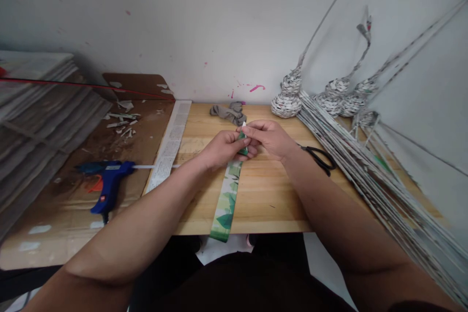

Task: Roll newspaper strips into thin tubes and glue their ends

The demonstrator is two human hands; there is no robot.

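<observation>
A green and white patterned paper strip [226,200] hangs down from my hands, its lower end past the table's front edge. Its upper end is folded or rolled to a small white tip between my fingers. My left hand [224,148] pinches the strip with the thumb on top. My right hand [270,139] is closed on the same upper end, thumb and forefinger at the tip. Both hands meet above the middle of the wooden table [270,214]. The fingers hide part of the fold.
Behind my hands lies a grey cloth [228,113]. Black-handled scissors [321,158] are beside my right forearm. Long paper rods [351,165] and woven paper gourds [287,102] stand at the right. At the left are a blue glue gun [111,185], a newspaper strip [171,141] and stacked paper [36,126].
</observation>
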